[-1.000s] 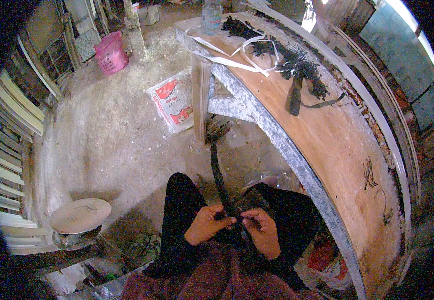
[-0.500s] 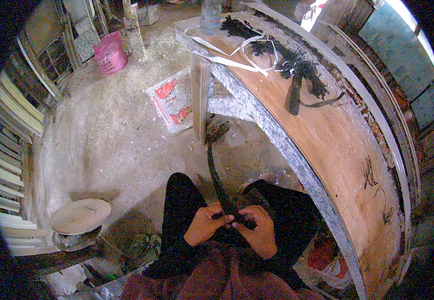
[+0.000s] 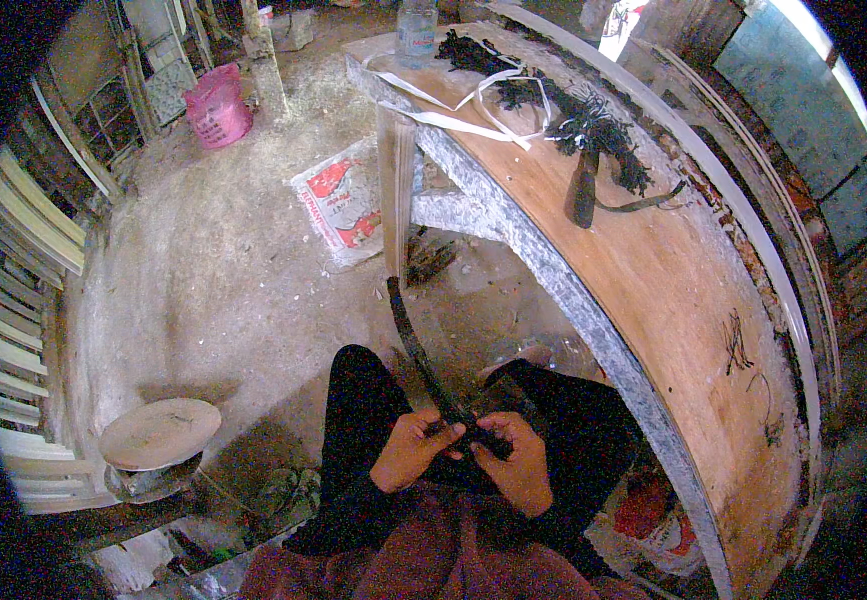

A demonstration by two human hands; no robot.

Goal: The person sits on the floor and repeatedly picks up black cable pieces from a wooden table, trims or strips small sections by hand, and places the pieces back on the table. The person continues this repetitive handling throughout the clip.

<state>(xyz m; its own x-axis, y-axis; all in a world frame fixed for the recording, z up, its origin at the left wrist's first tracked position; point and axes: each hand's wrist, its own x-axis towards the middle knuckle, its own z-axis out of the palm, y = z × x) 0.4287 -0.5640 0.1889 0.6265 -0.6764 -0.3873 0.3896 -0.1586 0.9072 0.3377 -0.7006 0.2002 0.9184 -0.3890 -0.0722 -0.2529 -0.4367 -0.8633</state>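
Note:
Low in the picture, above my lap, my left hand and my right hand are close together, thumbs and fingers pinched. Between them they grip the near end of a long dark strip. From my fingers it curves away between my knees, its far end beside the bench leg. The exact fingertip hold and the strip's near end are partly hidden. On the bench to the right lies a black tufted bundle with a short dark handle-like piece, apart from my hands.
The curved wooden bench bears a clear plastic bottle, a white strap and thin black strands. A printed sack lies on the floor. A pink bag stands behind it; a round-topped stool is at left.
The dark strip's far end has swung a little left, towards the bench leg. My hands stay almost in place, still pinching it.

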